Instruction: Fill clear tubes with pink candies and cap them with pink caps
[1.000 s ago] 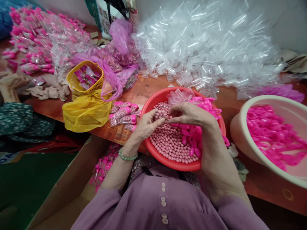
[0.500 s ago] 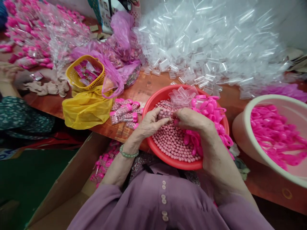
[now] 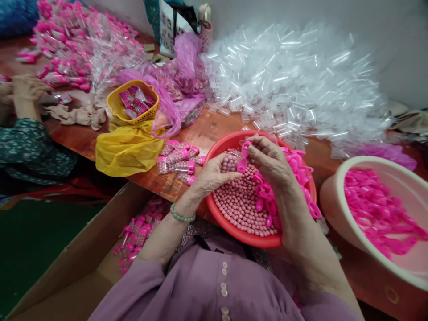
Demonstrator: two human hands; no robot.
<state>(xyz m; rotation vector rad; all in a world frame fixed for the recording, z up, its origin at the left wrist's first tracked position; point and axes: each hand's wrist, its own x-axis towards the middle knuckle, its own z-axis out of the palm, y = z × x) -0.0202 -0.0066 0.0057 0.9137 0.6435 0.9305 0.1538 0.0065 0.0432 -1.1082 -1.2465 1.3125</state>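
A red basin (image 3: 219,214) sits in front of me, filled with small pink candy balls (image 3: 240,205) and bright pink caps (image 3: 297,165). My right hand (image 3: 272,162) hovers over it, pinching a pink cap (image 3: 243,157) between thumb and fingers. My left hand (image 3: 214,174) is curled around a clear tube filled with candy balls (image 3: 230,162), just left of the cap. Both hands nearly touch above the balls.
Several filled, capped tubes (image 3: 179,160) lie left of the basin. A heap of empty clear tubes (image 3: 294,84) covers the back. A pale basin of pink caps (image 3: 377,209) stands right. A yellow basket (image 3: 133,102), yellow bag (image 3: 127,149), cardboard box (image 3: 83,267) and another person's sleeve (image 3: 30,147) are left.
My right hand has lifted a pink cap up out of the basin; before, both hands were pressed together over the tube. The view shifted slightly.
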